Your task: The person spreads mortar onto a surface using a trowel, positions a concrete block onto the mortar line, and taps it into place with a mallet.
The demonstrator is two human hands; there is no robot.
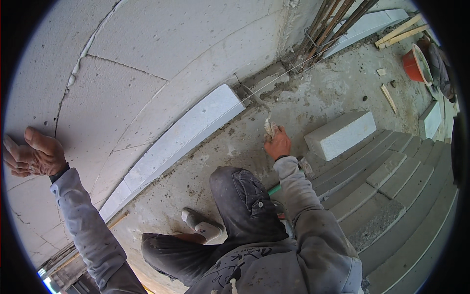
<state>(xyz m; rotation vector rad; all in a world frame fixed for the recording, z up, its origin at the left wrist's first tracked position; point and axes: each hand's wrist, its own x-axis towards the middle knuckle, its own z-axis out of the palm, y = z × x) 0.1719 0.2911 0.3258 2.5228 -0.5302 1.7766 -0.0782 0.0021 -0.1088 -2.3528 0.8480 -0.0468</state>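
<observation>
My right hand (278,142) is closed around the pale wrapped handle of a trowel (268,109). Its thin, bent metal part reaches toward the end of a white block (196,122) in the low row along the wall. Next to that block's end lies grey mortar (267,81). A taut string (274,80) runs past the block's upper edge. My left hand (36,154) rests against the block wall (117,93) at the far left, thumb apart from the loosely bent fingers, holding nothing.
A loose block (341,134) lies right of my right hand, beside stacked grey blocks (391,196). Rusty rebar (330,27) rises at the wall's corner. An orange bucket (415,64), wood strips (401,34) and a partly visible person (440,71) are at far right.
</observation>
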